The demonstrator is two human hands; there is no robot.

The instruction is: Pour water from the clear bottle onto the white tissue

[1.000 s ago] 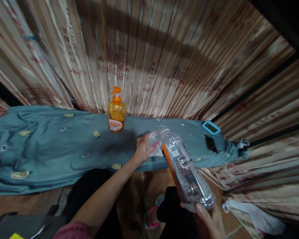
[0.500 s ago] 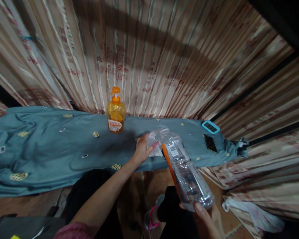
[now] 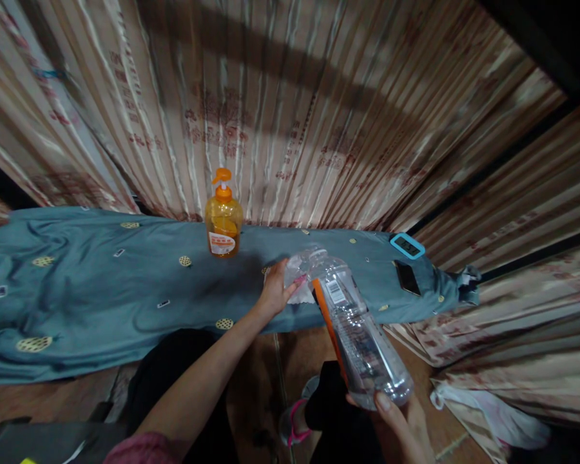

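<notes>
Change since the earlier frames: almost none. The clear plastic bottle (image 3: 355, 322) has drifted slightly left and down with the view; both hands keep their places.

Head view, contents:

Left hand (image 3: 276, 290): stretched forward to the near edge of the table (image 3: 101, 290), right of its middle. Its grip is pinched on a crumpled white tissue or clear wrapper (image 3: 297, 278) lying on the cloth; which of the two cannot be told. The fingers touch the bottle's neck end.

Right hand (image 3: 406, 428): low at the bottom of the frame, off the table. Its grip is closed round the base of the clear plastic bottle, thumb on the front wall.

Clear plastic bottle: tilted, base toward the person, mouth end up and forward, reaching over the near edge of the table just beside the left hand. Orange label strip and a white barcode patch on the upper part. Mostly empty, so far as can be seen.

Table: long, draped in a blue-green cloth with small printed motifs.

Orange pump soap bottle (image 3: 223, 222): upright at the far edge, near the middle.

Blue-framed digital timer (image 3: 408, 245): at the far right corner.

Dark phone (image 3: 408, 277): flat, just in front of the timer.

Striped curtain (image 3: 319, 116): hanging behind the table.
</notes>
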